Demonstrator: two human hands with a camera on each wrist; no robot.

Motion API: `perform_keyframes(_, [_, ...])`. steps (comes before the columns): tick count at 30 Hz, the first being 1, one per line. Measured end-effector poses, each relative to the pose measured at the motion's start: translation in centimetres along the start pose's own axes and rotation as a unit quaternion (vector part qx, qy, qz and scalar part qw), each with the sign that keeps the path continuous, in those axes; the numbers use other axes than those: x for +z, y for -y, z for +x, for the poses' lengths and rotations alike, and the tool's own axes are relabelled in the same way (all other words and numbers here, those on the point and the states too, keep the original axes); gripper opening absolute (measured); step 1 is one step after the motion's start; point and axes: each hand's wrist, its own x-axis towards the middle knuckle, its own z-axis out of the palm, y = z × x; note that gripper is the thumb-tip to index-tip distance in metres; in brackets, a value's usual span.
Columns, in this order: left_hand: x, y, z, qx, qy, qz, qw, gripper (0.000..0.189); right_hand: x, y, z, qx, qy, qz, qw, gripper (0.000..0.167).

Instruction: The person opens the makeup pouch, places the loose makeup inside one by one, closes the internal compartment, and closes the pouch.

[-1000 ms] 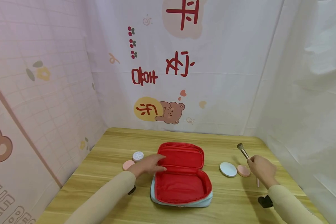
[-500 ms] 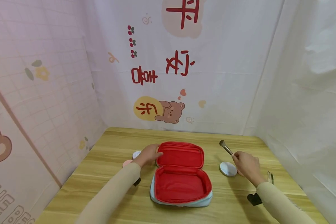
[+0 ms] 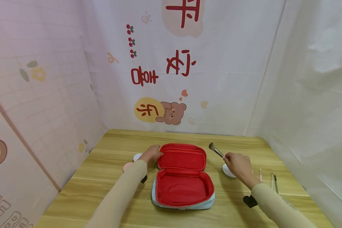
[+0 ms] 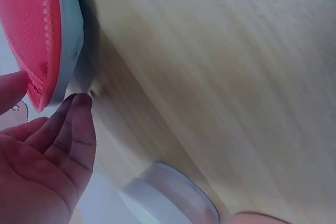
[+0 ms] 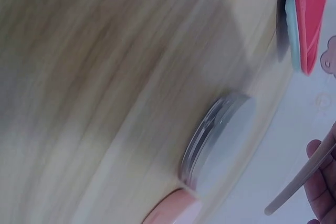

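A makeup bag (image 3: 198,206), light blue outside and red inside, lies unzipped with its lid (image 3: 183,160) folded back. My left hand (image 3: 153,153) holds the lid's left edge. In the left wrist view the thumb (image 4: 11,88) is on the red side and the fingertips meet the blue side. My right hand (image 3: 240,166) pinches a makeup brush (image 3: 216,150) by its handle, raised above the table right of the bag. Its dark bristles point up and left. In the right wrist view the pale handle end (image 5: 296,184) sticks out past the fingers.
A white round compact (image 5: 226,140) and a pink round case (image 5: 176,211) lie below my right hand. Several slim brushes or pencils (image 3: 272,180) lie at the right. Left of the bag are a white round case (image 3: 136,157) and a pink one (image 3: 127,166). Cloth walls surround the wooden table.
My right hand has lifted the brush and carried it left toward the bag, uncovering slim sticks behind it. My left hand has moved back from the bag's hinge to the lid's left edge.
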Motion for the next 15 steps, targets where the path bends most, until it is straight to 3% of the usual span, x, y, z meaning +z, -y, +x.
perform_keyframes(8, [0.33,-0.17,0.77,0.002,-0.01,-0.006,0.9999,0.054,0.38,0.85,0.03,-0.019,-0.014,0.004,0.9997,0.01])
perform_keyframes(15, [0.12,-0.34,0.86,0.002,-0.01,-0.097,0.9952,0.062,0.51,0.96,0.25,-0.037,-0.025,0.0,0.999,0.009])
